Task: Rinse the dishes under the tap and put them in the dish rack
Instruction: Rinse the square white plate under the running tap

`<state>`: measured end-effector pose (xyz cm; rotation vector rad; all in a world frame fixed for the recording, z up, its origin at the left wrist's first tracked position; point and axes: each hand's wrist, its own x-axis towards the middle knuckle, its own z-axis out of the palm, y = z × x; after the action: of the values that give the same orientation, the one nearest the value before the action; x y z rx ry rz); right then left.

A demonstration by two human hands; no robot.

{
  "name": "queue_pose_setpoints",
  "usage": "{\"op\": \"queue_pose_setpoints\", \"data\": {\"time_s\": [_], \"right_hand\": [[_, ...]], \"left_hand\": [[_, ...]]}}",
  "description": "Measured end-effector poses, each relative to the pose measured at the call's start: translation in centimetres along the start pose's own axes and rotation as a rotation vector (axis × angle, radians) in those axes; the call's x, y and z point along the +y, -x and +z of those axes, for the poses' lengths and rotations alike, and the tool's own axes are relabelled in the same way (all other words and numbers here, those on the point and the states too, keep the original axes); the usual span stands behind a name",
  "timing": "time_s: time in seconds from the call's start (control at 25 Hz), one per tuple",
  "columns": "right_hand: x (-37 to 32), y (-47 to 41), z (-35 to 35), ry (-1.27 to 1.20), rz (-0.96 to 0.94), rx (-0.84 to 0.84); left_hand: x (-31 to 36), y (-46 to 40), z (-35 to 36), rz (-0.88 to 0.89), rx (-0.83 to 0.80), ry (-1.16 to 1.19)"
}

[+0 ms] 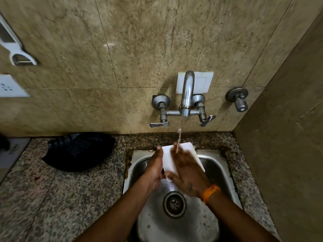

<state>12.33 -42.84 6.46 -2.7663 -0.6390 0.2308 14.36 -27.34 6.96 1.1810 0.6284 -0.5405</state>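
A: Where is the dish sitting relative to the hands?

B: The white rectangular dish (pixel 181 158) is hanging over the steel sink (pixel 216 165), just below centre of the frame. The left hand (pixel 155 170) is gripping its left edge, fingers running up along that side and thumb tucked at the lower corner. The right hand (pixel 187 173) is lying flat across the dish's face, fingers straight and pressing on it, an orange thread band (pixel 210 192) circling the wrist.

A: And the water?

B: A stream from the tap (pixel 187 95) is falling onto the right fingertips (pixel 176 147) near the dish's top edge.

A: Any writing you can read?

B: None; the grey panel (pixel 10 154) at the left edge is carrying small print, too blurred to make out.

A: How is the room around it looking?

B: The basin wall is sitting close on the right, and the tiled side wall (pixel 283 137) is closing in the right of the frame. Left of the sink, speckled granite counter (pixel 70 198) is lying open, with a dark pan (pixel 78 151) resting near the back wall. The drain (pixel 174 204) is lying directly under the wrists.
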Motion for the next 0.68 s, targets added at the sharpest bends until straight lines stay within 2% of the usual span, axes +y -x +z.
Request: {"op": "queue_pose_setpoints", "data": {"time_s": [0.08, 0.2, 0.36, 0.48, 0.52, 0.6, 0.64, 0.68], "right_hand": [[-0.2, -0.1, 0.6, 0.021, -0.062, -0.006], [0.8, -0.9, 0.2, 0.075, 0.226, 0.122], [-1.5, -0.2, 1.6, -0.044, -0.024, 0.068], [0.9, -0.3, 0.4, -0.02, 0.161, 0.234], [1.6, -0.2, 0.0, -0.13, 0.221, 0.325], [2.5, 0.0, -0.7, -0.66, 0.36, 0.505], [2.9, -0.2, -1.1, -1.008, 0.451, 0.505], [3.5, -0.5, -1.4, -1.304, 0.51, 0.43]], "left_hand": [[0.1, 0.0, -0.2, 0.005, -0.003, 0.003], [0.6, -0.4, 0.1, 0.054, 0.017, -0.062], [0.9, -0.8, 0.5, 0.092, 0.108, -0.088], [0.9, -1.2, 0.5, 0.148, 0.185, -0.158], [1.0, -1.2, 0.4, 0.178, 0.216, -0.173], [1.4, -1.4, 0.2, 0.214, 0.229, -0.232], [1.7, -1.6, 0.1, 0.227, 0.221, -0.277], [2.2, -1.7, 0.2, 0.25, 0.209, -0.323]]}}
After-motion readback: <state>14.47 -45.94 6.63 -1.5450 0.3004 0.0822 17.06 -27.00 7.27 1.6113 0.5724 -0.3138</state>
